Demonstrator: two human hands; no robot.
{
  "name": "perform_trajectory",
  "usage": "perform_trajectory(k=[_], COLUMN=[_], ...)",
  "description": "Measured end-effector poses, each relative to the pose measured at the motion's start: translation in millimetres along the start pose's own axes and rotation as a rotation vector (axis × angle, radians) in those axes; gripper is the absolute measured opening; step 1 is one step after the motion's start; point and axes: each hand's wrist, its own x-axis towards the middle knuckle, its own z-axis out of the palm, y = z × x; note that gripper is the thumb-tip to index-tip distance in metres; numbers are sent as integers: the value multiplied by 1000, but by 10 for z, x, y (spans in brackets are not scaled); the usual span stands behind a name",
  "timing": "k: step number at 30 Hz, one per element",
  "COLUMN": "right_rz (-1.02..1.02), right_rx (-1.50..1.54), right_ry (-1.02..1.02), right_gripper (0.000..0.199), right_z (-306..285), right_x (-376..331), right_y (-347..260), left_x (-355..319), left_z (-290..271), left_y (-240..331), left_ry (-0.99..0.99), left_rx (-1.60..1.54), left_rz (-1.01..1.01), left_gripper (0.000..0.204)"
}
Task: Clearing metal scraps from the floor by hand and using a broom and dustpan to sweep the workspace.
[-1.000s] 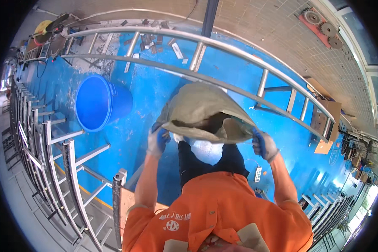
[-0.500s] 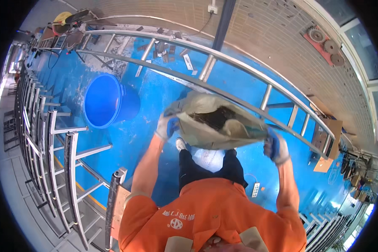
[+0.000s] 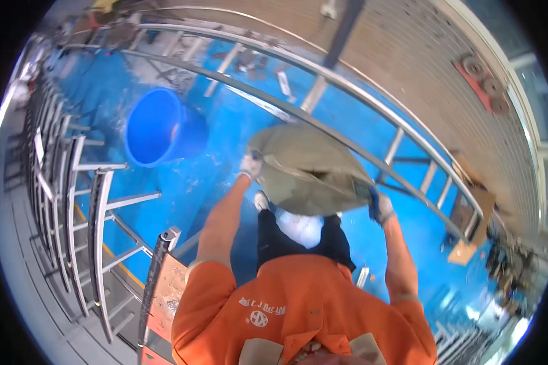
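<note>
A large beige-green woven sack [image 3: 310,155] hangs in front of my legs, its mouth drawn nearly closed with a narrow dark gap at the middle. My left hand [image 3: 251,165], in a white and blue work glove, grips the sack's left edge. At the opposite edge my right hand [image 3: 381,205], gloved the same way, is closed on the fabric. What lies inside the sack is hidden. To the left of the sack a blue plastic bucket [image 3: 192,135] lies on its side, apart from both hands.
Just beyond the sack a long metal ladder-like frame [image 3: 315,94] runs across the blue floor [image 3: 225,198]. Several metal frames [image 3: 100,194] stand in a row at my left. A cardboard box [image 3: 478,210] sits at the right, and geared wheels [image 3: 482,79] rest by the wall.
The sack's mouth, wide open before, has narrowed to a slit. Both hands keep hold of its edges. The right hand has come a little inward, and the head view has shifted.
</note>
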Motion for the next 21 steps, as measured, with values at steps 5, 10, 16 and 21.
perform_trajectory(k=[5,10,16,21], right_rz=[-183,4,26,-136], right_rx=[-1336,-828,-1309,-1869], right_ry=[792,1092,1215,1275], right_gripper=[29,27,28,41], right_z=[-122,517,252,294], right_x=[-156,-41,20,60], right_y=[-51,-288,-259,-234], left_x=[-259,-363,-389,-752], left_z=[417,515,385,-268], left_y=[885,1113,679,217], left_ry=[91,171,208,225], left_rx=[219,326,246,-153], left_rz=[216,292,236,249], left_gripper=[34,37,35,32])
